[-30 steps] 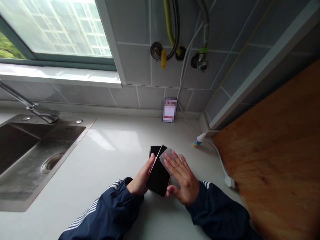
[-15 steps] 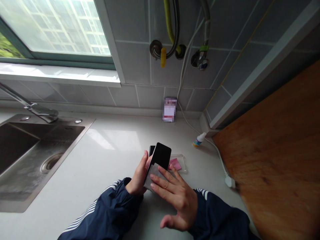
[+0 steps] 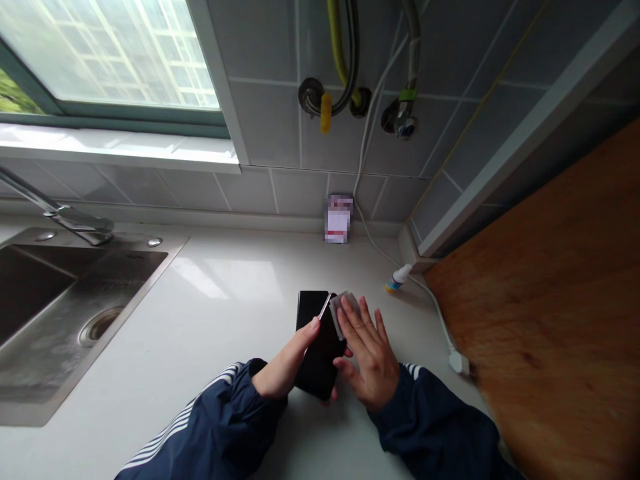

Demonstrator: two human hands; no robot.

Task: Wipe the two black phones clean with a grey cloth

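My left hand [image 3: 283, 363] is closed round a black smartphone [image 3: 319, 367], its thumb along the left edge and fingertips showing at the right edge. A small grey cloth [image 3: 335, 321] lies on the phone's upper right part. My right hand [image 3: 369, 363] presses the cloth there with nearly straight fingers, its thumb low and near the phone's edge. Behind the phone, a flat black object [image 3: 311, 305] shows partly on the counter; its kind is hidden.
A small white-capped bottle [image 3: 397, 279] stands at the right, near a white cable and plug [image 3: 459, 363]. A blurred-out packet [image 3: 339, 219] leans against the tiled wall. The sink [image 3: 125, 293] is at the left, and a wooden board [image 3: 545, 300] rises at the right.
My right hand has slid the cloth from the phone's lower part to its upper right corner. The phone has moved lower. The clear case with a pink piece is now hidden.
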